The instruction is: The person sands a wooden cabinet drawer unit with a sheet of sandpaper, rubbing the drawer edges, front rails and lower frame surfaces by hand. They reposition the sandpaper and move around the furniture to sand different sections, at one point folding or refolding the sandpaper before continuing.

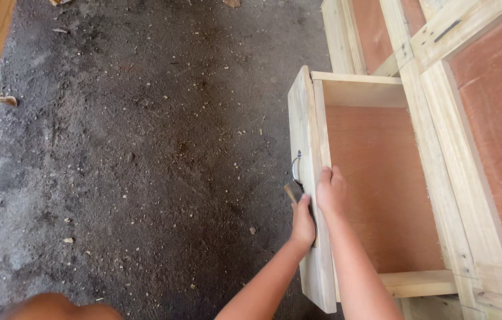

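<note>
Drawer (381, 178): pulled out of the wooden cabinet (470, 154).
Right hand (331, 191): fingers grip the drawer front, steadying it.
Left hand (303, 220): fingers wrap a small tool by the metal handle (295, 167).

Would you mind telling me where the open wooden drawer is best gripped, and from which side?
Probably by the top edge of its front panel, coming from above: that edge stands bare and narrow enough to pinch. The right hand already rests there. The metal handle on the outer face is an alternative grip, reached from the floor side, beside the left hand.
</note>
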The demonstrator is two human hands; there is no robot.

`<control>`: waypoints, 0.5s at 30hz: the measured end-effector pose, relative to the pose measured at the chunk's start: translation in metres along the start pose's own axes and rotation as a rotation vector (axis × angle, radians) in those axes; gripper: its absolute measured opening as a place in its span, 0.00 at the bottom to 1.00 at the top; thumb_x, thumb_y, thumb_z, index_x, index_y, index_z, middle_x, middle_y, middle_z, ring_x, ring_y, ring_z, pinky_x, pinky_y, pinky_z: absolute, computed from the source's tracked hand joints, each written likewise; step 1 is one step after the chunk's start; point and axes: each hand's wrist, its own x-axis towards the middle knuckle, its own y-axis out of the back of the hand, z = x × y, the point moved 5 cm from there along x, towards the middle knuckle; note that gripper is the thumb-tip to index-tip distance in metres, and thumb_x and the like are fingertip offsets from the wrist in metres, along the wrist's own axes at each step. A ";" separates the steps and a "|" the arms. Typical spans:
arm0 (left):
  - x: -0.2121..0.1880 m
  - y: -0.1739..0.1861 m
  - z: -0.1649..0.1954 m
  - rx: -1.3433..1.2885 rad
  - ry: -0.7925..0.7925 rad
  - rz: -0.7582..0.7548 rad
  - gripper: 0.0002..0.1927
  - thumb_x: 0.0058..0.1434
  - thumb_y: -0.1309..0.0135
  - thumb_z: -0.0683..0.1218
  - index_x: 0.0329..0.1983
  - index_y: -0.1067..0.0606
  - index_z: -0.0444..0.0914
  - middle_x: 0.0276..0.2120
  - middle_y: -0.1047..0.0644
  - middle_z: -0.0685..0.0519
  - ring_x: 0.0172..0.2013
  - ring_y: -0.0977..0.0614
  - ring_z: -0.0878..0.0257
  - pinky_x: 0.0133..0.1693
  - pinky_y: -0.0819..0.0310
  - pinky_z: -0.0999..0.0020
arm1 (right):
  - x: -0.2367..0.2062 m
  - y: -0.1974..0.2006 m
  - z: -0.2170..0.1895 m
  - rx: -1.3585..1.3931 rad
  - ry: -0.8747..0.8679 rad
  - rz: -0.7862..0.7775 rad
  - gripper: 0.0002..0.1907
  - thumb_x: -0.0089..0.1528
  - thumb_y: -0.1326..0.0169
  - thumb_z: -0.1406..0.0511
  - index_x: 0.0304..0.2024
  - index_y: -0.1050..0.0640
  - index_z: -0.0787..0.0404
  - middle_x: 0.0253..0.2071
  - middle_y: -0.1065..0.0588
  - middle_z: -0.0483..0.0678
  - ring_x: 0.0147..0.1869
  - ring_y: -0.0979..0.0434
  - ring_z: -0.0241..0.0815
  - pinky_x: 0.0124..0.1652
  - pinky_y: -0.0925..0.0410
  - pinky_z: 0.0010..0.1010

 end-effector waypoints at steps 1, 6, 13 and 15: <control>-0.010 0.001 -0.007 -0.031 -0.022 -0.048 0.34 0.74 0.63 0.60 0.62 0.30 0.25 0.55 0.24 0.43 0.56 0.26 0.55 0.63 0.38 0.61 | 0.000 -0.003 0.002 -0.001 0.007 -0.004 0.25 0.68 0.60 0.52 0.50 0.23 0.63 0.48 0.23 0.67 0.54 0.25 0.70 0.51 0.34 0.57; -0.112 0.027 -0.062 -0.203 0.116 0.027 0.29 0.67 0.60 0.54 0.67 0.34 0.33 0.59 0.25 0.47 0.59 0.25 0.57 0.64 0.37 0.60 | 0.004 -0.014 0.011 0.163 0.039 -0.001 0.24 0.70 0.59 0.53 0.46 0.23 0.67 0.44 0.22 0.67 0.52 0.23 0.69 0.50 0.33 0.54; -0.023 0.010 -0.002 0.143 -0.169 -0.040 0.31 0.74 0.67 0.57 0.70 0.38 0.30 0.63 0.29 0.44 0.62 0.30 0.56 0.66 0.42 0.59 | 0.011 -0.024 0.030 0.363 -0.078 -0.052 0.22 0.66 0.55 0.53 0.49 0.21 0.63 0.45 0.19 0.57 0.50 0.20 0.53 0.49 0.32 0.44; -0.041 0.001 0.007 0.048 -0.128 -0.134 0.31 0.78 0.68 0.55 0.69 0.37 0.23 0.63 0.29 0.33 0.62 0.30 0.47 0.66 0.41 0.53 | 0.013 -0.033 0.038 0.619 -0.169 -0.071 0.21 0.66 0.54 0.55 0.50 0.21 0.62 0.46 0.20 0.54 0.50 0.21 0.47 0.50 0.31 0.40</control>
